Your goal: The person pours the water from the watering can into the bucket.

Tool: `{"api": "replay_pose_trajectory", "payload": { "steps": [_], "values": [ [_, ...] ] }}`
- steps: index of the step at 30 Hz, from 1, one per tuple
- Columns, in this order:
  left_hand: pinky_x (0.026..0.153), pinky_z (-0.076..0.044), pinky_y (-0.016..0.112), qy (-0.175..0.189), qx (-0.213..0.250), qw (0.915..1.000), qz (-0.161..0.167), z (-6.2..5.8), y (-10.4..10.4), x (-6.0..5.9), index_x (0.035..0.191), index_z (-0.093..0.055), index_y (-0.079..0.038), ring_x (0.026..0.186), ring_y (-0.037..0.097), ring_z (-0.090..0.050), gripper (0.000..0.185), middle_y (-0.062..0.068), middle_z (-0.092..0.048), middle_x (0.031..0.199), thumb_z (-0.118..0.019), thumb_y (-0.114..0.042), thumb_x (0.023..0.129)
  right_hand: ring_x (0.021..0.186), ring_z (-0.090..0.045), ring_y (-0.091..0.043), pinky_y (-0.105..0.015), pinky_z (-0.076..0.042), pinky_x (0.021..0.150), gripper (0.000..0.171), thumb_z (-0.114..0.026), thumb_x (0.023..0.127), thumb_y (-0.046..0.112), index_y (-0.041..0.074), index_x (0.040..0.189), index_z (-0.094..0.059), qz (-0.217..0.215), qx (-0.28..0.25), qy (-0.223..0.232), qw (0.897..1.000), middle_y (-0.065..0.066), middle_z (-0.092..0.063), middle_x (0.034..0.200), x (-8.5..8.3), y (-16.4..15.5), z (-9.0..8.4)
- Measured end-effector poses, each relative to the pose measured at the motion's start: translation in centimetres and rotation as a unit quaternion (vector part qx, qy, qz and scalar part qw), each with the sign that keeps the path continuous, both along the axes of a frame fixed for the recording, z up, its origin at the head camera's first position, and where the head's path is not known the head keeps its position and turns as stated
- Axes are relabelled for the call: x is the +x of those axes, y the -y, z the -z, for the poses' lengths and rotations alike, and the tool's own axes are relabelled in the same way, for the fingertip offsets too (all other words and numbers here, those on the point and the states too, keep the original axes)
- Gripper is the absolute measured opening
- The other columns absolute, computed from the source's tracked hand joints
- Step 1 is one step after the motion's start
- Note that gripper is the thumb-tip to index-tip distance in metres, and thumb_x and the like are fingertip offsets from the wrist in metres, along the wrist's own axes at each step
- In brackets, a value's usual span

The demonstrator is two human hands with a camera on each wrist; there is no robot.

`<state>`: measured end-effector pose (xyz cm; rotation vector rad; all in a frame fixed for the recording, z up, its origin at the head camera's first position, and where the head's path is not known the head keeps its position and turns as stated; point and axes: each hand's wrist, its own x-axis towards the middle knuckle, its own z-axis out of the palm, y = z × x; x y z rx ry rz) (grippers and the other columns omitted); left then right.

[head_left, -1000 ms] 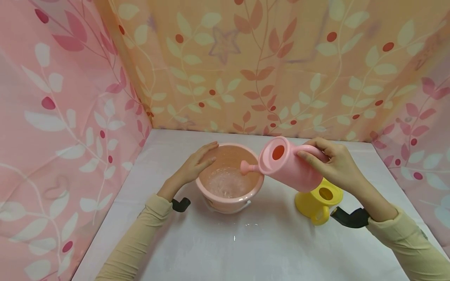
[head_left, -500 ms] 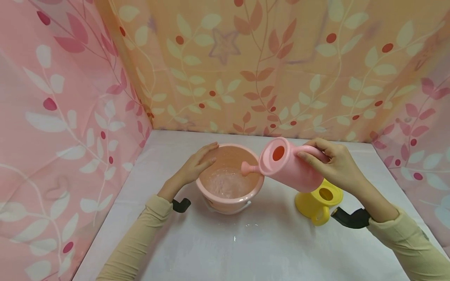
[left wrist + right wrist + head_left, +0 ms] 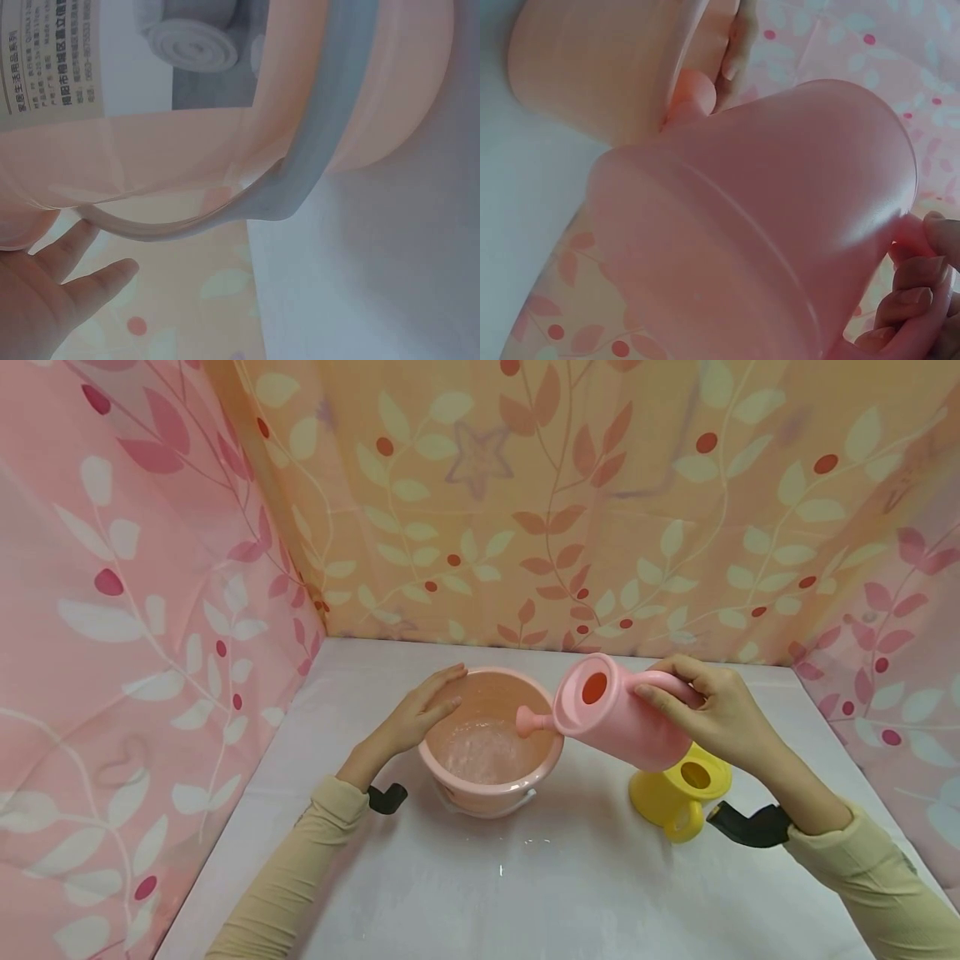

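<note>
A peach-coloured bucket holds shallow water with ripples and bubbles. My left hand rests on its left rim, fingers mostly straight; in the left wrist view, the fingertips lie close to the bucket's pale handle. With my right hand I grip the handle of a pink watering can, tilted left so that its spout head reaches over the bucket's right rim. Curled fingers round that handle show in the right wrist view. The can's top opening faces me.
A yellow can with a handle and a holed top stands right of the bucket, partly behind the pink one. Small water drops lie on the white table. Patterned cloth encloses the back and sides.
The water in the bucket looks calmer, with less splashing under the spout. Both hands and the pink watering can stay almost where they were.
</note>
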<state>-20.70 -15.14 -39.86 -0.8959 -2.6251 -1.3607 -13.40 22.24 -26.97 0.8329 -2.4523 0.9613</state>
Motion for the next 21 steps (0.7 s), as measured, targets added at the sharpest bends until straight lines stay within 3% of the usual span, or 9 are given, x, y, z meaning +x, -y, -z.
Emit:
{"api": "replay_pose_trajectory", "payload": {
  "steps": [16, 21],
  "values": [
    [0.113, -0.021, 0.043, 0.004, 0.003, 1.0, -0.005, 0.07, 0.06, 0.11, 0.141, -0.039, -0.018, 0.139, 0.013, -0.023, 0.048, -0.004, -0.032, 0.149, -0.049, -0.031, 0.096, 0.067, -0.051, 0.0, -0.011, -0.043, 0.058, 0.027, -0.076, 0.072, 0.0, 0.017, 0.089, -0.065, -0.003, 0.007, -0.01, 1.0, 0.012, -0.061, 0.076, 0.05, 0.08, -0.21],
    [0.113, -0.02, 0.046, 0.004, 0.005, 1.0, -0.002, 0.13, 0.06, 0.02, 0.141, -0.039, -0.017, 0.14, 0.018, -0.023, 0.047, -0.001, -0.032, 0.15, -0.049, -0.026, 0.096, 0.066, -0.05, 0.0, -0.011, -0.043, 0.058, 0.025, -0.076, 0.072, 0.0, 0.016, 0.089, -0.065, -0.004, 0.01, -0.01, 1.0, 0.012, -0.06, 0.075, 0.07, 0.11, -0.33]
  ]
}}
